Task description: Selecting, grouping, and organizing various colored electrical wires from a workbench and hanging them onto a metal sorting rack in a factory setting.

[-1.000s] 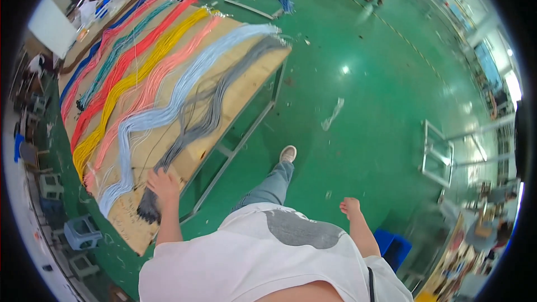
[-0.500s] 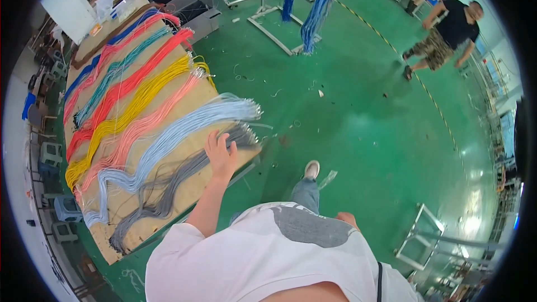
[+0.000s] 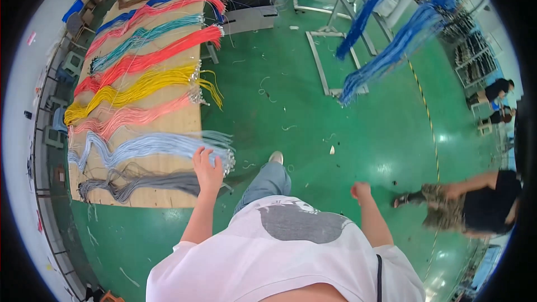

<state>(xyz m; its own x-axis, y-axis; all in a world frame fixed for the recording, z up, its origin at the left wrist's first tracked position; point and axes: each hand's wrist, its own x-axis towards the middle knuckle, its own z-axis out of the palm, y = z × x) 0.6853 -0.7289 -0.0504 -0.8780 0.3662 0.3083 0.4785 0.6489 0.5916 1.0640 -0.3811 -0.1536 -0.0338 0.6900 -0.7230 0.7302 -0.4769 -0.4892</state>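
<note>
My left hand (image 3: 208, 172) is held over the right edge of the table, its fingers apart and nothing in them. It covers part of the light blue wire bundle (image 3: 151, 144) near its right ends; I cannot tell whether it touches the wires. Just below lies the grey wire bundle (image 3: 162, 182), its right end hidden by my hand and forearm. My right hand (image 3: 361, 190) hangs over the green floor, away from the table, with its fingers curled in and nothing visible in it.
Salmon (image 3: 151, 113), yellow (image 3: 140, 89), red (image 3: 151, 56) and teal (image 3: 142, 39) wire bundles lie across the wooden table (image 3: 168, 198). Blue wires (image 3: 391, 47) hang at a metal frame (image 3: 319, 64). A person in camouflage trousers (image 3: 442, 204) is at right. Grey box (image 3: 251, 19) beyond.
My view has turned left and moved forward along the table. My left hand stays near the wire ends, fingers apart. My right hand has come further into view. The person at right is nearer.
</note>
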